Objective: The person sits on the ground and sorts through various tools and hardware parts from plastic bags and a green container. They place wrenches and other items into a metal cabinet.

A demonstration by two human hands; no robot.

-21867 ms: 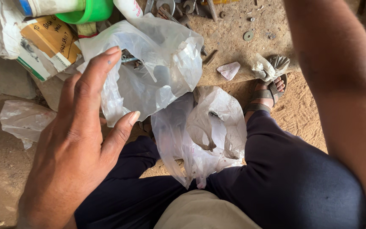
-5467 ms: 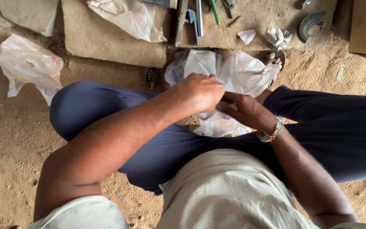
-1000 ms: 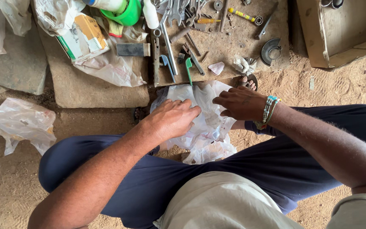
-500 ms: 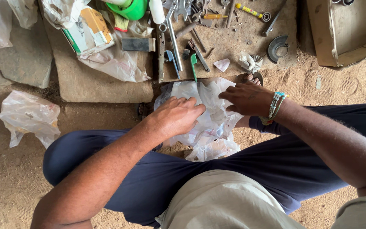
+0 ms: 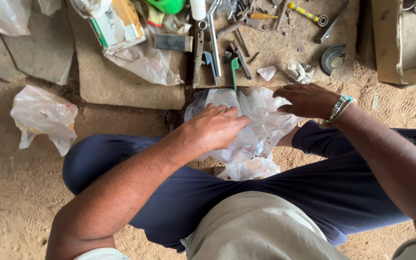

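I sit cross-legged on sandy ground with a crumpled clear plastic bag lying across my dark blue trousers. My left hand presses into the bag's left side, fingers curled and gripping the plastic. My right hand, with a beaded bracelet at the wrist, rests on the bag's upper right edge, fingertips pinching the film. A smaller bunch of plastic hangs below between my legs. Whatever the bag holds is hidden.
A wooden board ahead carries several hand tools, a wrench and a green-handled tool. A stone slab holds a carton and bags. Another plastic bag lies left; a wooden box stands right.
Both hands stay on the plastic bag. The view has shifted slightly downward, and my right hand has slid a little to the right along the bag's top edge.
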